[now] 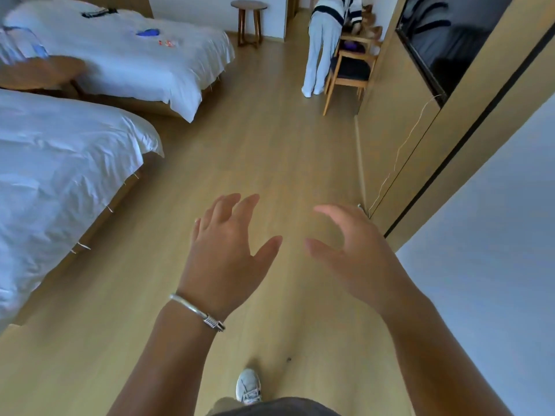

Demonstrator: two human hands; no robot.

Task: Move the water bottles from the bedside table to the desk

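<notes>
My left hand (pixel 228 253), with a silver bracelet on its wrist, is held out over the wooden floor with fingers spread and holds nothing. My right hand (pixel 351 253) hovers beside it, fingers loosely bent, also empty. No water bottle shows in this view. A brown bedside table (pixel 39 72) sits between the two beds at the left; its top is blurred. The desk at the far right is mostly hidden behind a person bending over it.
Two white beds (pixel 60 163) (pixel 135 55) line the left side. A person in white trousers (pixel 321 49) stands by a wooden chair (pixel 348 70) at the far right. A wall panel with a dark TV (pixel 444 46) runs along the right. A round stool (pixel 248 22) stands at the back.
</notes>
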